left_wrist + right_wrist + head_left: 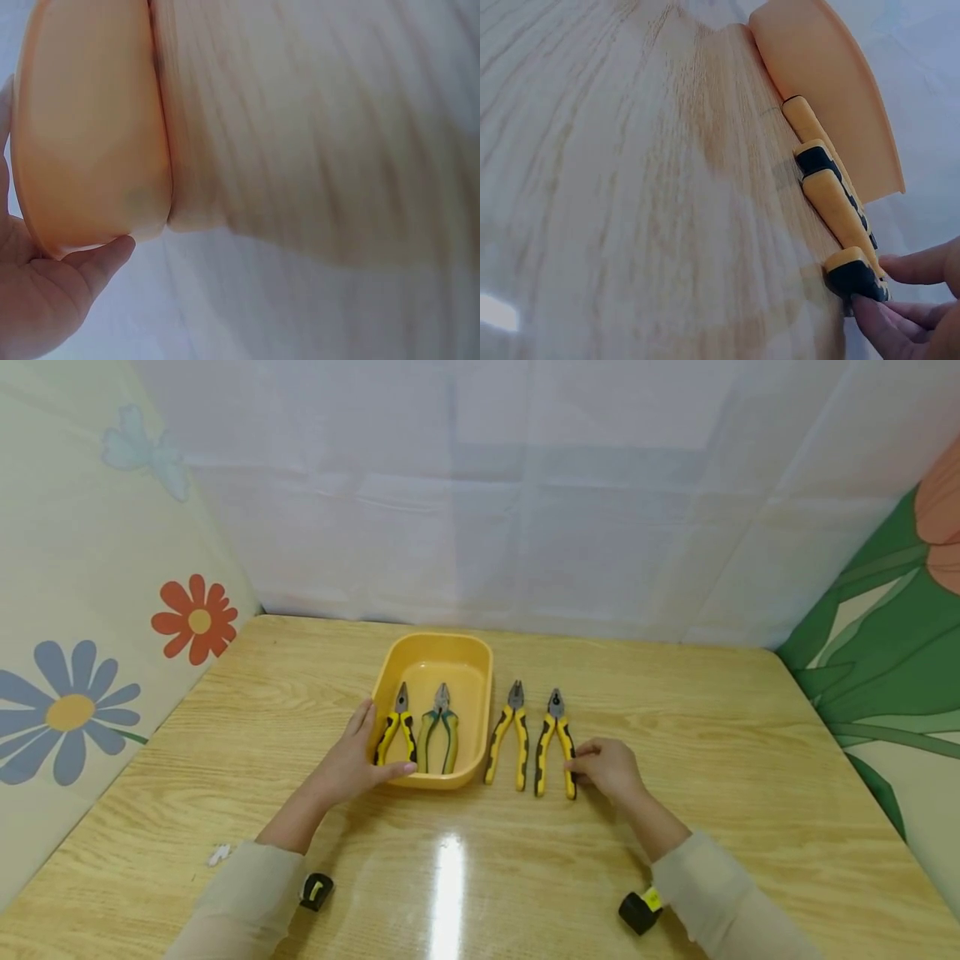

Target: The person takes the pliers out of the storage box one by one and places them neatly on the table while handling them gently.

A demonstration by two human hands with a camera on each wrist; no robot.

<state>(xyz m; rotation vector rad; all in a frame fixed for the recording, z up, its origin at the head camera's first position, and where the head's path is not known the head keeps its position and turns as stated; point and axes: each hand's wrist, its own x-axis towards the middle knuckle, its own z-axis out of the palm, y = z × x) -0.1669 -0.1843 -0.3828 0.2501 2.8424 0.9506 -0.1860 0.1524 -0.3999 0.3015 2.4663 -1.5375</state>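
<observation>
- My right hand (615,772) was nearly closed, thumb and fingers pinching the right-hand handle of the end pliers (556,706) near its tail.
- Those pliers lay flat on the counter (750,760), just left of my right hand, which was by far the nearer of the two. Their long axis ran away from me, jaws at the far end, handles spread towards me, so I had them from the outer side.
- Just left again lay the neighbouring pliers (516,697), pointing much the same way, between the end pliers and the yellow tray (476,727).
- My left hand (352,768) held the tray's near left corner, thumb along the near rim, the other fingers spread against the left wall.
- In the tray, side by side with jaws away from me, lay the black-and-yellow pliers (402,702) and, to their right, the green-handled pliers (443,702).
- Nearer me, a left tape measure (317,891) and a right tape measure (641,912), as I took them to be, sat beside my sleeves.
- Beyond the counter hung a white cloth (600,527).
</observation>
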